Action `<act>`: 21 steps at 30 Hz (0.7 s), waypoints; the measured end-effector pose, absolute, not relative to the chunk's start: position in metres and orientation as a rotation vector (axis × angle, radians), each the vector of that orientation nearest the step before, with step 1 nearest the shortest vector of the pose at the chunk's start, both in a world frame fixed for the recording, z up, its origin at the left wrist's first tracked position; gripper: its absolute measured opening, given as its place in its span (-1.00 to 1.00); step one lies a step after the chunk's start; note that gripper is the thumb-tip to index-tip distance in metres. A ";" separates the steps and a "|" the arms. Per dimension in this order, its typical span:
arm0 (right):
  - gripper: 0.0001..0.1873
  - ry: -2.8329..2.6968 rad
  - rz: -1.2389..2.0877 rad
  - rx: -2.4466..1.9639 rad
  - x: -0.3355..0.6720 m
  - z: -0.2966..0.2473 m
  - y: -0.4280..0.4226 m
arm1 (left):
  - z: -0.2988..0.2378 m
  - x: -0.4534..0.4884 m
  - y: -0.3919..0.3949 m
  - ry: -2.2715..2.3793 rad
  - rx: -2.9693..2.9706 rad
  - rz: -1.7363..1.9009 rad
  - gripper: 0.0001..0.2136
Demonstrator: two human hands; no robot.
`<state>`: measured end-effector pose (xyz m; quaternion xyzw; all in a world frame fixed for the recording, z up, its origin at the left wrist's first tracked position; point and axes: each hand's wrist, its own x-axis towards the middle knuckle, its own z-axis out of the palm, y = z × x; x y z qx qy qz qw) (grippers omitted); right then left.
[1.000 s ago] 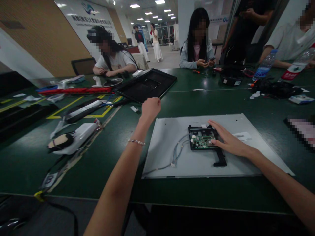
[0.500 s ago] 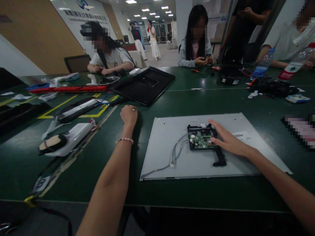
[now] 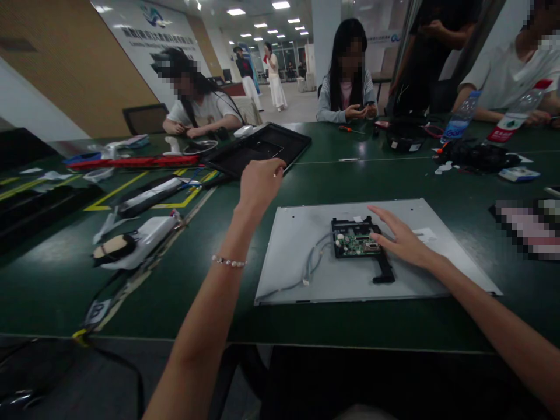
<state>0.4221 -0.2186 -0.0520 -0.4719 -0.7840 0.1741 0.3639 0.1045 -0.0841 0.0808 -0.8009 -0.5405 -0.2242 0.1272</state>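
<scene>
My left arm [image 3: 205, 326] stretches forward, bare to the elbow at least, wrist bent toward my right. The left grip [image 3: 261, 178] shows its back, fingers curled; whether the tips meet, I can't tell. My right arm [image 3: 490, 312] slants in from the right, its right grip [image 3: 406, 240] loosely extended, thumb apart from the fingers.

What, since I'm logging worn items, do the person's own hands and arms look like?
The left hand and right hand are ungloved, and neither the left forearm nor the right forearm shows a sleeve. A bracelet of small, mostly pale beads circles the left forearm; the right shows nothing worn.
</scene>
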 end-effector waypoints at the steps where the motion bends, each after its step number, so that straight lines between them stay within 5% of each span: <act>1: -0.33 -1.991 0.431 -1.190 0.419 -0.048 -0.221 | 0.079 0.116 -0.103 -1.537 -2.362 -0.607 -0.69; 8: -0.54 -1.910 0.617 -1.010 0.371 -0.020 -0.240 | 0.030 0.158 -0.226 -1.146 -2.577 -0.237 -0.61; 21: -0.55 -1.765 0.649 -0.911 0.311 -0.027 -0.276 | -0.004 0.160 -0.293 -1.044 -2.453 -0.726 -0.70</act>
